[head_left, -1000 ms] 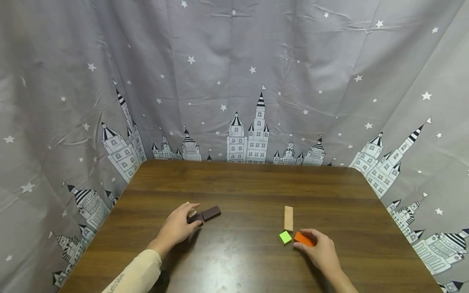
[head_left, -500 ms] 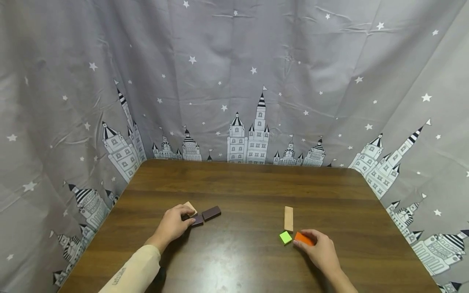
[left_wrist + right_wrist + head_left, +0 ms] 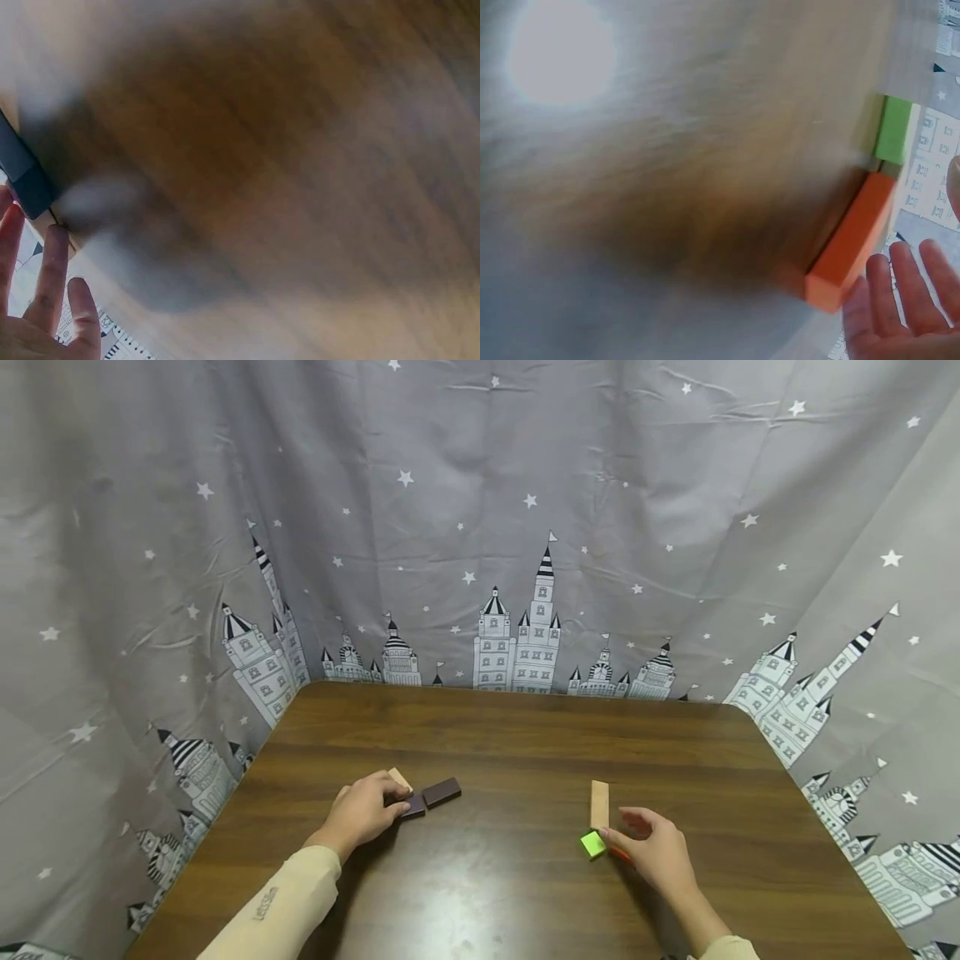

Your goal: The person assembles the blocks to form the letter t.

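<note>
My left hand (image 3: 363, 810) pinches a dark brown block (image 3: 414, 807) between thumb and fingers. A second dark brown block (image 3: 442, 792) lies end to end with it on the right. Just beyond the fingers, a pale wooden block (image 3: 401, 778) is partly covered. Above the orange block (image 3: 853, 244), my right hand (image 3: 660, 853) is spread, thumb apart from straight fingers. That block is largely hidden in the head view. The thumb tip is close to a lime green block (image 3: 592, 845); whether it touches cannot be told. A pale wooden block (image 3: 599, 804) extends away behind the green one.
The brown wooden table (image 3: 495, 735) carries both groups of blocks, one at the left and one at the right. A grey curtain (image 3: 480, 485) printed with stars and castles hangs behind and beside it. Light glares off the tabletop near the front.
My right hand has let go of the orange block and risen over it, its thumb moving towards the green block. The left hand has shifted slightly around its dark block. The head view has shifted slightly.
</note>
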The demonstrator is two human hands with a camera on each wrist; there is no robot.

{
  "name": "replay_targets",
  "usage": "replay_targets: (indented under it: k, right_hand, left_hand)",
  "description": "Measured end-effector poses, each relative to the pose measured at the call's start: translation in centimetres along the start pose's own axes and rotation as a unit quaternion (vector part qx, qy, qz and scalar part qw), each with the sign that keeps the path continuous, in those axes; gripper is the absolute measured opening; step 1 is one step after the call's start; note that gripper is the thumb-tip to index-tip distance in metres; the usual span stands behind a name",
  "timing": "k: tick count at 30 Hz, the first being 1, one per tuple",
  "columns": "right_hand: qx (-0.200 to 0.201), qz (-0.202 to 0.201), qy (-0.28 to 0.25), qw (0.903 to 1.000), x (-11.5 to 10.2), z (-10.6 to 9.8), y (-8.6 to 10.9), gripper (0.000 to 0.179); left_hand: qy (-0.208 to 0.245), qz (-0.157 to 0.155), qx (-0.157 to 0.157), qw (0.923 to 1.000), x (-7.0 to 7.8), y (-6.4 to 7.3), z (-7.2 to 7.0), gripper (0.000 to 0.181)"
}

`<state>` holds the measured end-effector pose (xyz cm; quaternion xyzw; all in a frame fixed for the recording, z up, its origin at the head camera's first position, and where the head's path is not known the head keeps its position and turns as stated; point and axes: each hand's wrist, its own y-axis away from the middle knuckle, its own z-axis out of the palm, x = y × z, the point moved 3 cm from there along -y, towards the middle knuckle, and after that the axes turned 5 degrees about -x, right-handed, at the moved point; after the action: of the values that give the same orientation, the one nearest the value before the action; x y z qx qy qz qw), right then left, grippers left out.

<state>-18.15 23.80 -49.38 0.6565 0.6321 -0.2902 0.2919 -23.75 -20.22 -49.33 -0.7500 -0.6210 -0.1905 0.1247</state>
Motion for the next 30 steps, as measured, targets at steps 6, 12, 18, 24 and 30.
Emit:
replay_targets:
  k: [6,12,18,24,30]
  right_hand:
    - [0.027,0.024,-0.007,0.9993,-1.0,0.0,-1.4,0.077]
    - [0.036,0.060,-0.024,0.9973,-1.3,0.6,-2.6,0.086]
    - [0.016,0.109,-0.019,0.9937,-1.0,1.3,-3.2,0.090]
    - [0.003,0.123,-0.019,0.9923,-1.0,1.8,-3.4,0.083]
    - [0.018,0.117,0.020,0.9928,-1.1,2.4,-3.6,0.070]
  left_hand:
    - [-0.018,-0.001,-0.011,0.9998,0.4,-0.2,-0.2,0.018]
    - [-0.010,-0.005,-0.004,0.9999,0.3,-0.1,-0.2,0.018]
    - [-0.005,-0.006,-0.003,1.0000,0.3,0.1,-0.1,0.019]
    - [-0.006,-0.007,0.002,1.0000,0.1,0.2,0.2,0.023]
    - [-0.014,-0.009,-0.001,0.9999,0.1,0.2,0.3,0.026]
